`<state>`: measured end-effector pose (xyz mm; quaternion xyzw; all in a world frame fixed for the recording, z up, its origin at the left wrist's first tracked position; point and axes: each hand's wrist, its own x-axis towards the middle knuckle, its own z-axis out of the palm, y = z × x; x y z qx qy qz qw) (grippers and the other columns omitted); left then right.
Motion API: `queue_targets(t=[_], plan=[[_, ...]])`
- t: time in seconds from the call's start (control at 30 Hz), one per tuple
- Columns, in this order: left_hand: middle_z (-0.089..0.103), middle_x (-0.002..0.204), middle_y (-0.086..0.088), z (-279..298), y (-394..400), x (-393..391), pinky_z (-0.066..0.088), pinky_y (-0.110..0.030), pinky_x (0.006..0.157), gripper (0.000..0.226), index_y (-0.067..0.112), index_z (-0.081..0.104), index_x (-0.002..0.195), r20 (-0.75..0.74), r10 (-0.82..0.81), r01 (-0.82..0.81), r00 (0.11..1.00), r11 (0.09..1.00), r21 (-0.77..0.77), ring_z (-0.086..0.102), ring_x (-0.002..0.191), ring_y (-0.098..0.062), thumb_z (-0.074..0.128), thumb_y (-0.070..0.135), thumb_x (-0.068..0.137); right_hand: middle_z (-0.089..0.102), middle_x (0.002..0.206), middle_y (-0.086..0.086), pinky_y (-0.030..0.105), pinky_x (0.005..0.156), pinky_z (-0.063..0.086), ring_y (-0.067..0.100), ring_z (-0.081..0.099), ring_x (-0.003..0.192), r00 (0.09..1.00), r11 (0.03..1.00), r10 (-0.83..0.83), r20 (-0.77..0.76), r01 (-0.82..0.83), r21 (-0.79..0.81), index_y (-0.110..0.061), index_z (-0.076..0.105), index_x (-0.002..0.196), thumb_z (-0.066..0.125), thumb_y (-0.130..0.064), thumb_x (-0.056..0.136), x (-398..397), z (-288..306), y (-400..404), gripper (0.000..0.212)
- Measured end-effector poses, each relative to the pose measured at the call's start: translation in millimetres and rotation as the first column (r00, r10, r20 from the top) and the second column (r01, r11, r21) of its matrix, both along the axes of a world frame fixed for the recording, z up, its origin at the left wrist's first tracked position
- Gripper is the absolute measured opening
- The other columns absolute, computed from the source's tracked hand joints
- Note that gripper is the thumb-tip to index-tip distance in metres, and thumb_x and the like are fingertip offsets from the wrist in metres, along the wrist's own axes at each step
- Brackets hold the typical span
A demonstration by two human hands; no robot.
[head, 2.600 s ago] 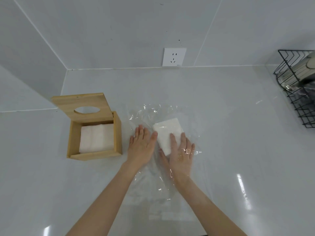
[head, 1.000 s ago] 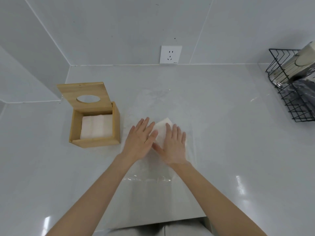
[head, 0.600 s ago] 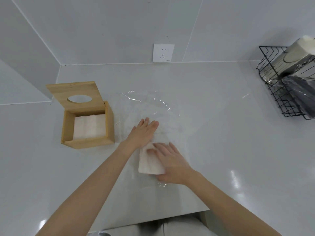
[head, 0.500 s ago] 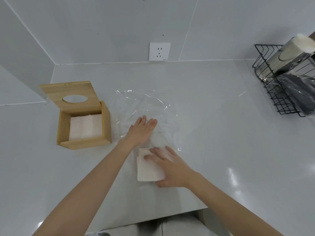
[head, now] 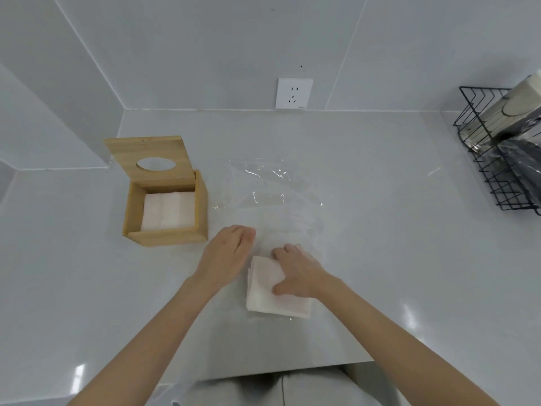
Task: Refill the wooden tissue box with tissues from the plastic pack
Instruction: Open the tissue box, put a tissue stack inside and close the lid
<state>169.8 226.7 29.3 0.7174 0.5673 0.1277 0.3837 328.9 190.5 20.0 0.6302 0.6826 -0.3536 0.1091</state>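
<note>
The wooden tissue box stands at the left with its holed lid tipped up and back, and white tissues lie inside. The clear plastic pack lies flat and empty-looking on the counter to its right. Just in front of it sits a white tissue stack. My right hand grips this stack, fingers curled over its far edge and thumb on top. My left hand is beside the stack, bent fingers pointing down onto the near edge of the plastic.
A black wire basket holding packaged goods hangs at the far right. A wall socket sits on the back wall. The counter's front edge runs just below my forearms.
The tissue stack has come out of the plastic pack toward me, drawn by my right hand. My left hand went from flat on the plastic to bent fingers at its near edge.
</note>
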Motion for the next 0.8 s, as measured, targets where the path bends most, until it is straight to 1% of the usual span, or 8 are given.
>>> queue_targets(t=[0.07, 0.2, 0.33, 0.43, 0.5, 0.57, 0.7, 0.8], plan=[[0.065, 0.112, -0.006, -0.8, -19.1, -11.1, 0.040, -0.034, 0.093, 0.048, 0.007, 0.062, 0.102, 0.026, 0.055, -0.055, 0.998, 0.998, -0.009, 0.054, 0.110, -0.023, 0.028, 0.040, 0.093, 0.046, 0.118, 0.007, 0.035, 0.084, 0.039, 0.026, 0.037, 0.116, 1.000, 0.999, -0.023, -0.004, 0.023, -0.048, -0.013, 0.045, 0.122, 0.072, -0.031, 0.070, -1.4, 0.9, 3.6, 0.062], [0.045, 0.142, -0.002, -9.2, -38.8, -19.5, 0.021, -0.018, 0.105, 0.044, 0.011, 0.045, 0.134, 0.052, 0.032, -0.026, 0.998, 0.993, -0.118, 0.036, 0.133, -0.014, 0.029, 0.032, 0.098, 0.045, 0.120, 0.007, 0.032, 0.080, 0.037, 0.024, 0.037, 0.116, 0.999, 0.996, -0.027, -0.027, 0.024, -0.085, -0.015, 0.048, 0.122, 0.069, -0.034, 0.074, -5.0, 2.9, 4.6, 0.055], [0.037, 0.147, -0.002, -13.2, -38.3, -16.3, 0.016, -0.019, 0.109, 0.046, 0.012, 0.038, 0.138, 0.101, 0.052, -0.030, 0.994, 0.978, -0.207, 0.029, 0.137, -0.013, 0.027, 0.033, 0.099, 0.048, 0.113, 0.008, 0.031, 0.074, 0.038, 0.027, 0.050, 0.100, 0.995, 0.989, -0.060, -0.086, 0.047, -0.144, -0.013, 0.046, 0.121, 0.066, -0.030, 0.079, -7.2, 8.7, 2.4, 0.050], [0.046, 0.134, 0.007, -7.8, -35.1, -13.2, 0.021, -0.021, 0.106, 0.041, 0.012, 0.050, 0.127, 0.156, 0.083, -0.041, 0.984, 0.966, -0.256, 0.039, 0.125, -0.005, 0.026, 0.031, 0.099, 0.052, 0.113, 0.008, 0.031, 0.073, 0.040, 0.025, 0.050, 0.096, 0.985, 0.971, -0.121, -0.126, 0.091, -0.221, -0.011, 0.044, 0.122, 0.071, -0.025, 0.075, -4.6, 12.6, 2.1, 0.056], [0.051, 0.096, 0.019, -6.5, -33.1, -12.1, 0.028, -0.016, 0.086, 0.028, 0.024, 0.052, 0.091, 0.154, 0.107, -0.061, 0.982, 0.959, -0.277, 0.044, 0.087, 0.010, 0.026, 0.030, 0.100, 0.052, 0.122, 0.009, 0.031, 0.078, 0.042, 0.027, 0.052, 0.108, 0.981, 0.963, -0.146, -0.127, 0.111, -0.247, -0.012, 0.044, 0.125, 0.074, -0.023, 0.073, -2.9, 13.4, 1.7, 0.062], [0.037, 0.076, 0.021, -3.1, -31.6, -10.1, 0.026, -0.011, 0.069, 0.026, 0.032, 0.040, 0.078, 0.149, 0.133, -0.084, 0.980, 0.951, -0.297, 0.037, 0.068, 0.010, 0.026, 0.030, 0.100, 0.051, 0.126, 0.007, 0.030, 0.080, 0.041, 0.025, 0.050, 0.114, 0.981, 0.962, -0.153, -0.116, 0.121, -0.245, -0.012, 0.046, 0.125, 0.075, -0.026, 0.072, -1.2, 12.8, 0.7, 0.063], [0.045, 0.109, 0.015, -1.8, -30.3, -12.2, 0.026, -0.012, 0.088, 0.040, 0.016, 0.057, 0.117, 0.202, 0.173, -0.099, 0.964, 0.938, -0.333, 0.044, 0.105, -0.002, 0.028, 0.037, 0.098, 0.056, 0.115, 0.006, 0.030, 0.077, 0.042, 0.025, 0.054, 0.107, 0.992, 0.973, -0.070, -0.105, 0.045, -0.226, -0.008, 0.056, 0.114, 0.072, -0.030, 0.073, -2.0, 16.8, -2.7, 0.049], [0.048, 0.104, 0.006, -2.3, -26.5, -11.7, 0.029, -0.021, 0.083, 0.034, 0.022, 0.054, 0.095, 0.197, 0.202, -0.111, 0.959, 0.912, -0.394, 0.042, 0.098, -0.009, 0.027, 0.043, 0.097, 0.057, 0.092, 0.004, 0.026, 0.061, 0.040, 0.022, 0.055, 0.085, 0.987, 0.974, 0.028, -0.160, -0.063, -0.215, -0.007, 0.060, 0.100, 0.070, -0.025, 0.075, -4.3, 29.2, -5.4, 0.032]])
